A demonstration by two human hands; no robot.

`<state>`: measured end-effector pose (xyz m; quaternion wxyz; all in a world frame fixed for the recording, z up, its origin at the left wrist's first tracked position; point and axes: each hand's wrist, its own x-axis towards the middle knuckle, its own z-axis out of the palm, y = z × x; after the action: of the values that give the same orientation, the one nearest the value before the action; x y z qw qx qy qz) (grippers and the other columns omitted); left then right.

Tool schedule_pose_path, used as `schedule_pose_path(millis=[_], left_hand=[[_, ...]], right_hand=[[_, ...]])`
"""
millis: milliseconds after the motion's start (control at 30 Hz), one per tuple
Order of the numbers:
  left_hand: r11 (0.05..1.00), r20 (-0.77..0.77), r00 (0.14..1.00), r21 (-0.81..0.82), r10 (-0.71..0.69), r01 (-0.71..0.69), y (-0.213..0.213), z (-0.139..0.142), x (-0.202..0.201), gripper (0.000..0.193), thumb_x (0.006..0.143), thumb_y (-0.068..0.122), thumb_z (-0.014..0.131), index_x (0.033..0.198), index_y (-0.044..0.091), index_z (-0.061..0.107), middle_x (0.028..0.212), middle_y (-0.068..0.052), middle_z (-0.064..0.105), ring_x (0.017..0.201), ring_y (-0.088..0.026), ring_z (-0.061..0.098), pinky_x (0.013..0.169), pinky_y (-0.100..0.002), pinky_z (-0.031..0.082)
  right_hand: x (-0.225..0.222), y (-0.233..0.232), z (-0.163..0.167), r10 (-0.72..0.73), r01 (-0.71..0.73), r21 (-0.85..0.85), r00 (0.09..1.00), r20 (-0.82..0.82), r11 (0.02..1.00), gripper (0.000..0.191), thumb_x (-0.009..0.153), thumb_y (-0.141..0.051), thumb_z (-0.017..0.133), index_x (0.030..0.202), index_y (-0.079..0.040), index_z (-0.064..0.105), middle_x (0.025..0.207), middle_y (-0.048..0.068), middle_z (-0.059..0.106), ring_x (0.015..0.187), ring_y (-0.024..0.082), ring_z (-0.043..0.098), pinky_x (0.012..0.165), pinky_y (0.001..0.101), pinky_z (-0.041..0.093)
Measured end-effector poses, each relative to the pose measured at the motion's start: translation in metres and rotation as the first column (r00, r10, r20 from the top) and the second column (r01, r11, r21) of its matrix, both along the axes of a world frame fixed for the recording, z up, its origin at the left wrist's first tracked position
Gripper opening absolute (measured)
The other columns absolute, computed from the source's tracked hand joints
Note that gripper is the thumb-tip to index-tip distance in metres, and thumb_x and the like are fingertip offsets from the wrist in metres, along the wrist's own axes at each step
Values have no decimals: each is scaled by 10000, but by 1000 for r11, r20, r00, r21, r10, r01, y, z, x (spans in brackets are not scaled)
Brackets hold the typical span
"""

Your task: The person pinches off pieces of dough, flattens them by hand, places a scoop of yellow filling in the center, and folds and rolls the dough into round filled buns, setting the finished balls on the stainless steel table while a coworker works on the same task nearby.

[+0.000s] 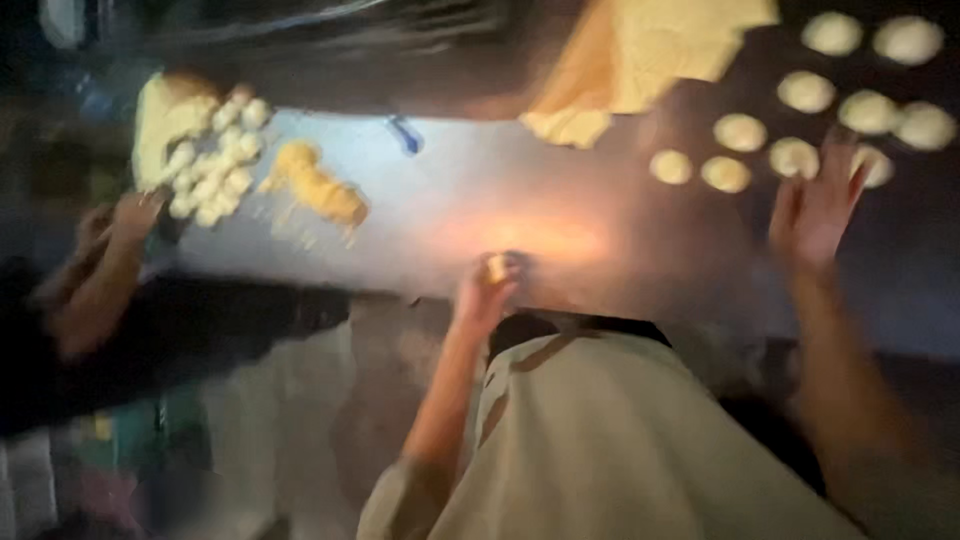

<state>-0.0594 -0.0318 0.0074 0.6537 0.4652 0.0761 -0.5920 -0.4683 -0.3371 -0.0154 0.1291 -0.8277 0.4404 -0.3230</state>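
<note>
Blurred view over a pale floured worktop (470, 190). Left hand (485, 290) closed around a small yellowish lump of dough (496, 268) at the near edge; right hand (815, 210) raised, fingers spread, just below round flattened pale dough discs (740, 132). Co-worker's hand (130, 215) beside heaped small dough balls (215, 165).

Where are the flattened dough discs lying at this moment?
In the head view, the flattened dough discs lie at the upper right of the work surface, just beyond the open right hand and beside the yellow cloth.
</note>
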Motion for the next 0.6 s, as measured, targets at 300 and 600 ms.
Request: schedule_pose_path(millis=[300, 600], left_hand=[[995, 212, 972, 22, -104, 102, 21, 16, 5, 332, 982, 257, 568, 1282, 117, 600, 1258, -58, 649, 1102, -175, 624, 919, -344, 531], [964, -132, 960, -67, 248, -259, 80, -27, 54, 454, 1054, 512, 474, 1036, 84, 626, 804, -49, 606, 686, -156, 578, 618, -313, 510]], right_hand=[[94, 125, -17, 558, -501, 315, 820, -125, 806, 264, 854, -101, 722, 1117, -117, 745, 1309, 98, 656, 1241, 290, 598, 1074, 489, 423], [240, 107, 28, 685, -634, 476, 724, 86, 610, 304, 931, -45, 576, 1183, -122, 727, 1157, 104, 729, 1005, 303, 717, 901, 407, 563]])
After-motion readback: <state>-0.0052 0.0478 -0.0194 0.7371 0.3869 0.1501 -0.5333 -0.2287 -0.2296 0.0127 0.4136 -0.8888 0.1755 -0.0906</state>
